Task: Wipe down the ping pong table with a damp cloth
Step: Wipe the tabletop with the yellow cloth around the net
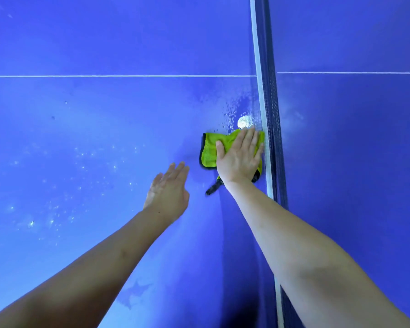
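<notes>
Right hand [239, 157] flat — pressing cloth [208, 150].

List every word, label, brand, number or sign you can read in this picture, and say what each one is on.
None: no readable text anywhere in the head view.
Green cloth under the right hand: no tag or print visible.
Blue table: only plain white lines, water droplets and smudges.
Net: white band and dark mesh, no brand showing.
Left hand: holds nothing that bears text.
</notes>
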Demonstrator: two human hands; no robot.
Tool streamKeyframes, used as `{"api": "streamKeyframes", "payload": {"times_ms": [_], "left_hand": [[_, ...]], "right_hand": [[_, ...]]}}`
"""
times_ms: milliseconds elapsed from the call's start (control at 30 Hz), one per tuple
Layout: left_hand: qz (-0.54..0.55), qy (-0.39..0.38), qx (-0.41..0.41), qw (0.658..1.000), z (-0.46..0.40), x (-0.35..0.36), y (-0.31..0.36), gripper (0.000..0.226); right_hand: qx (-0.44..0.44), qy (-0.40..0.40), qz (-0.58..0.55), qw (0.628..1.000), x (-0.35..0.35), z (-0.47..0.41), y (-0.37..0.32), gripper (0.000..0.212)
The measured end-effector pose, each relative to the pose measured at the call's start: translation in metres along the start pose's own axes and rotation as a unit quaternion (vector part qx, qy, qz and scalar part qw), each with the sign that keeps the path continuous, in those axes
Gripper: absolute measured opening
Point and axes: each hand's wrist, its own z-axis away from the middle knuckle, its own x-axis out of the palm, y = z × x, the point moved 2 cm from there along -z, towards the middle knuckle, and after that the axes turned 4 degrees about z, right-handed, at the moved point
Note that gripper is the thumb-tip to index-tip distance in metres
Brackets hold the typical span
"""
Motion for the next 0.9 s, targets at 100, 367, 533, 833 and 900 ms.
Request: {"api": "streamKeyframes", "payload": {"times_ms": [100,367,533,833,900], "left_hand": [[-0.031,0.01,-0.024,0.999,-0.031,-0.013,-0.006,0.065],[-0.141,-0.022,-0.053,0.988,-0.063,-0.019,-0.022,0.065],[-0.146,-0.051,-0.057,0.986,-0.064,-0.018,-0.019,0.066],[-0.096,-0.047,-0.06,0.993,-0.062,-0.03,-0.021,0.065],[-0.084,-0.008,-0.071,0.994,-0.062,-0.033,-0.026,0.062]], "right_hand": [[-0.008,0.005,-0.009,1.0,-0.002,-0.063,-0.021,0.09],[-0.018,-0.016,0.001,1.0,-0.008,-0.195,-0.067,0.09],[-0.021,-0.009,-0.013,1.0,-0.007,-0.187,-0.065,0.087],[-0.038,0.002,-0.002,0.999,-0.001,-0.05,-0.039,0.085],[-0.037,0.002,0.001,0.999,-0.002,-0.063,-0.046,0.085]]}}
